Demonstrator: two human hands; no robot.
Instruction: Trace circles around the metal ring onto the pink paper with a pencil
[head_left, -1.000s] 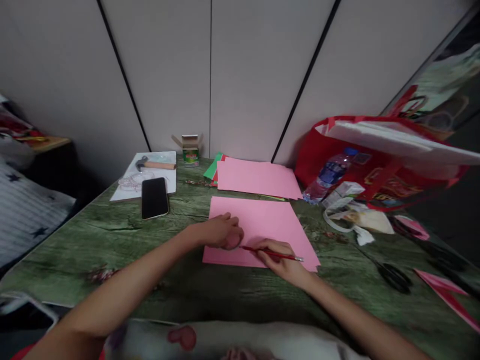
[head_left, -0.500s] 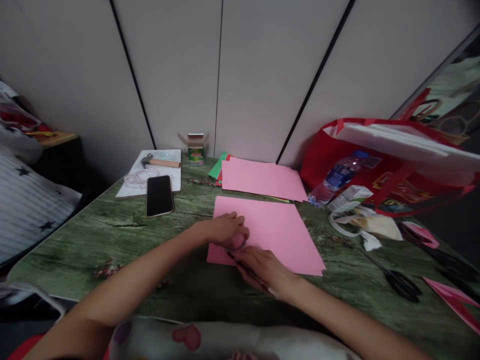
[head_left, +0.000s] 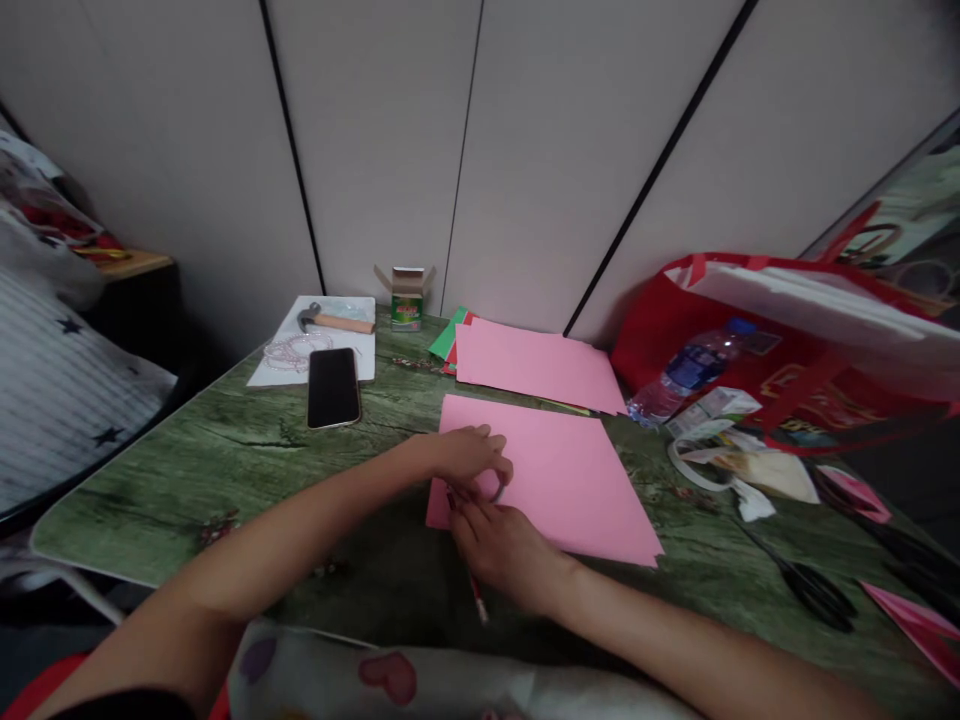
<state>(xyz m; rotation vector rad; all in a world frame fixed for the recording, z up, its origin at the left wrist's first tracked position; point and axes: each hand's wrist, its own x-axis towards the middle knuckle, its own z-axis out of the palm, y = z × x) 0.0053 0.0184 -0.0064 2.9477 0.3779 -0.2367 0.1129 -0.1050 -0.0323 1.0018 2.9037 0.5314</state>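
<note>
Pink paper sheets (head_left: pixel 574 475) lie stacked in front of me, their edges slightly out of line. My left hand (head_left: pixel 469 456) is over the left part of the top sheet, its fingers curled round a small ring-shaped object (head_left: pixel 499 493) that rests on the paper. Pink shows through its middle; its far side is under my fingers. Close below, my right hand (head_left: pixel 514 555) grips a pencil (head_left: pixel 478 603). The tip end is up by the ring's left side, partly hidden by my fingers, and the back end points toward me.
Behind lie more pink sheets (head_left: pixel 536 365) and a small green box (head_left: pixel 406 305). To the left are a phone (head_left: pixel 334 388) and a hammer (head_left: pixel 341 322). On the right are a water bottle (head_left: pixel 686 372), a red bag (head_left: pixel 795 350), a white band (head_left: pixel 694 470) and black-handled scissors (head_left: pixel 814 592).
My right hand has turned and shifted round toward the ring's left side, so the pencil stands steeper. My left hand stays on the ring. The whole view has shifted slightly.
</note>
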